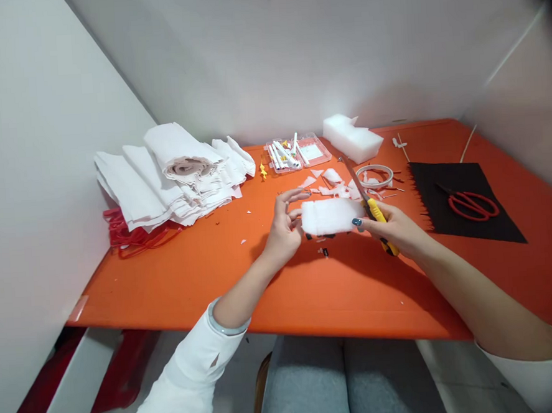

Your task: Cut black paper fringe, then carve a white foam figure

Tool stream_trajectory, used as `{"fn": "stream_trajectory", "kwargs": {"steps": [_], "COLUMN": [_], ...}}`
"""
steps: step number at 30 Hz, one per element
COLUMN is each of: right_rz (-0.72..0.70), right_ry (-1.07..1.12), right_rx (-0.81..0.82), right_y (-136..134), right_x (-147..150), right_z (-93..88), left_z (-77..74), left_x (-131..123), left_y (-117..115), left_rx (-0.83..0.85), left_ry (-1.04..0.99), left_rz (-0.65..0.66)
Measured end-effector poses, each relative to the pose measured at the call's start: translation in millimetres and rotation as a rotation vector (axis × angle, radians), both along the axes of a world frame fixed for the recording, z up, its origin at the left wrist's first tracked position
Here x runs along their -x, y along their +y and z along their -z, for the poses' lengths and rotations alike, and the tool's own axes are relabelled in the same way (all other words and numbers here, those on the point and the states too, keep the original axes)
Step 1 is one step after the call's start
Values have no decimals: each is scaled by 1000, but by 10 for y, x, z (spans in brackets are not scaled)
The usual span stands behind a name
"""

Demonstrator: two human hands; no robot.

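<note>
A white foam block is held up above the orange table between my two hands. My left hand has its curled fingers at the block's left end, with the index finger reaching over behind it. My right hand grips a yellow and black utility knife and presses its thumb on the block's right end. The knife's long blade slants up and to the left, away from me. Beyond the block lie torn white foam scraps and a roll of white tape.
Folded white paper is stacked at the left over red ribbon. Along the back stand a case of markers and a larger foam piece. Red-handled scissors rest on a black sheet at the right.
</note>
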State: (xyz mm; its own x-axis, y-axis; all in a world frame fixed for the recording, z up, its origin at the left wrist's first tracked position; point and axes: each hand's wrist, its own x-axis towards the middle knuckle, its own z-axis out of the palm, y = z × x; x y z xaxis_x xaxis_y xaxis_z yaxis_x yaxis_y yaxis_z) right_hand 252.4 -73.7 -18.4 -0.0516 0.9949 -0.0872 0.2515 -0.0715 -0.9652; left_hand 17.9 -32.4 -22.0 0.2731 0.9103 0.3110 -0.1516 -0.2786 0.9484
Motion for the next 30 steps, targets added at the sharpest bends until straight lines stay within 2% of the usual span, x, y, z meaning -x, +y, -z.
{"fn": "stream_trajectory", "kwargs": {"steps": [3,5,9,12,17,21,26,28,30], "right_rz": [48,38,13,16,-48,-85,19,3,-50], "right_ry": [-34,-78,-104,-74,-103,-147,-137,-106,-174], "right_rx": [-39,-47,-85,-116,-161,-242,-354,-386,-396], "right_y": [12,19,31,40,29,16,11,1,-23], "right_x": [-2,0,26,40,14,-24,-116,-147,-147], "right_z": [-4,-7,12,35,29,-7,82,141,165], "left_z": [-1,6,8,-7,-15,19,11,-2,-6], "left_x": [51,73,66,64,67,6,-65,-72,-73], "left_y": [80,107,53,1,-25,-51,-38,-35,-45], "left_rx": [267,332,263,281,268,287,514,579,614], "left_ry": [-76,-27,254,404,455,361,-79,-137,-149], "left_rz": [98,157,255,270,312,273,161,152,160]}}
